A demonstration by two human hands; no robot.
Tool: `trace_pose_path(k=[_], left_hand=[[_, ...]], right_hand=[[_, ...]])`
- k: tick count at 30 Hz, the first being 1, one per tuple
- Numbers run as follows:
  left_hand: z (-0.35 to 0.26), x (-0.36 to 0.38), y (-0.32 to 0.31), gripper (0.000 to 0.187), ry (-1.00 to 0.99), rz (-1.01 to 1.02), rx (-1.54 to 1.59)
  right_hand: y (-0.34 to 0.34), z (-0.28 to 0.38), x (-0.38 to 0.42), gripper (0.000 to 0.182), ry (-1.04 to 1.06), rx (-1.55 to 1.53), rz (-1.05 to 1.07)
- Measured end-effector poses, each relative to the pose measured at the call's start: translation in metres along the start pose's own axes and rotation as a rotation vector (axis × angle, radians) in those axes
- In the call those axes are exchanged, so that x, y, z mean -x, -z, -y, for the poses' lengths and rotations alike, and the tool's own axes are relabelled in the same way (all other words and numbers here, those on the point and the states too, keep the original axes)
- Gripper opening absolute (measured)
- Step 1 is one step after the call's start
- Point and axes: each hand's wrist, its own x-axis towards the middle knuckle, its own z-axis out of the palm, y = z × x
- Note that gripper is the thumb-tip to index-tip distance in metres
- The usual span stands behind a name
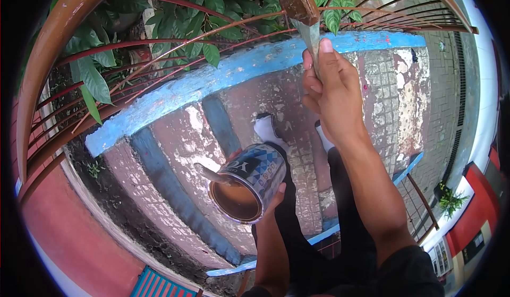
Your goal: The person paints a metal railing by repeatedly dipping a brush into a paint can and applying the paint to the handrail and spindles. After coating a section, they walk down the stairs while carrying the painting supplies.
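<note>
My right hand (337, 87) is closed around the pale handle of a paintbrush (298, 2), thumb along the handle. The brush points up and away from me, and its brown-coated head runs out of the top of the view. Lower down, my left hand (273, 204) grips a paint can (249, 175) from its right side and underneath, with fingertips showing at the far side. The can is tilted, so its open mouth faces me and brown paint (234, 200) shows inside. A greyish stick (212, 175) rests across the rim and dips in.
Thin metal railing bars (154, 47) curve around the far side, joined to a thick brown rail (45, 47). Green leaves (95, 82) poke through them. A blue-painted edge (212, 74) borders the worn tiled steps under my feet. A red wall (79, 217) stands at left.
</note>
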Motion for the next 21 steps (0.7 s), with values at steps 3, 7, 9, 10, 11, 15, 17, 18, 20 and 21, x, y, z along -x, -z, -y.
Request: trace_pose_path(k=[3, 7, 9, 10, 11, 15, 17, 18, 20, 21], left_hand=[[-0.003, -0.002, 0.002, 0.122, 0.012, 0.003, 0.011], [-0.002, -0.007, -0.011, 0.122, 0.030, 0.022, 0.021], [-0.003, -0.007, -0.015, 0.122, 0.038, 0.032, 0.024], [-0.003, -0.007, -0.017, 0.122, 0.041, 0.035, 0.025], [-0.003, -0.005, -0.019, 0.122, 0.044, 0.038, 0.026], [-0.008, -0.004, -0.017, 0.122, 0.062, 0.039, 0.022], [-0.006, -0.008, -0.025, 0.122, 0.075, 0.038, 0.018], [-0.006, -0.010, -0.027, 0.122, 0.082, 0.037, 0.020], [-0.006, -0.010, -0.031, 0.122, 0.098, 0.038, 0.032], [-0.007, -0.009, -0.029, 0.122, 0.107, 0.036, 0.040]], right_hand=[[-0.001, -0.004, 0.001, 0.048, -0.051, -0.078, -0.035], [-0.001, -0.009, 0.002, 0.048, -0.060, -0.182, -0.057], [-0.003, -0.013, 0.000, 0.047, 0.013, -0.176, -0.092], [-0.005, -0.013, -0.002, 0.047, 0.015, -0.187, -0.092], [-0.006, -0.012, -0.004, 0.049, 0.061, -0.145, -0.086], [-0.034, -0.013, -0.005, 0.047, 0.234, 0.019, -0.095], [-0.049, -0.009, 0.004, 0.049, 0.258, 0.179, -0.116], [-0.056, -0.010, 0.007, 0.041, 0.319, 0.225, -0.128], [-0.059, -0.011, 0.012, 0.030, 0.386, 0.297, -0.140], [-0.056, -0.011, 0.015, 0.030, 0.387, 0.296, -0.141]])
